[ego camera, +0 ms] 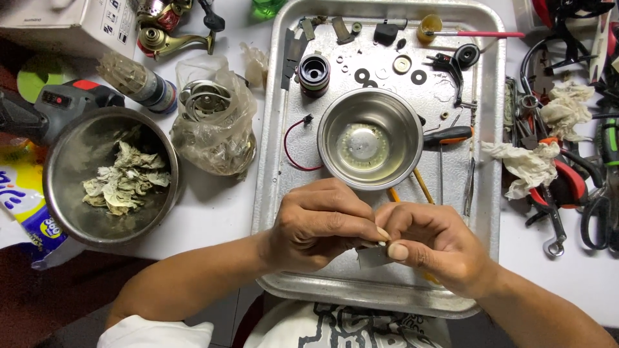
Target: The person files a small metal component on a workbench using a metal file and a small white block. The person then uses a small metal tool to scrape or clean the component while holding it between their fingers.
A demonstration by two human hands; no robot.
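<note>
left hand and right hand pinched small grey piece together; hovered over tray near edge; steel bowl just beyond

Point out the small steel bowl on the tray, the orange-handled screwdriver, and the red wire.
small steel bowl (336, 149), head view, left inner wall.
orange-handled screwdriver (447, 135), head view, handle.
red wire (287, 153), head view, left bend.
</note>
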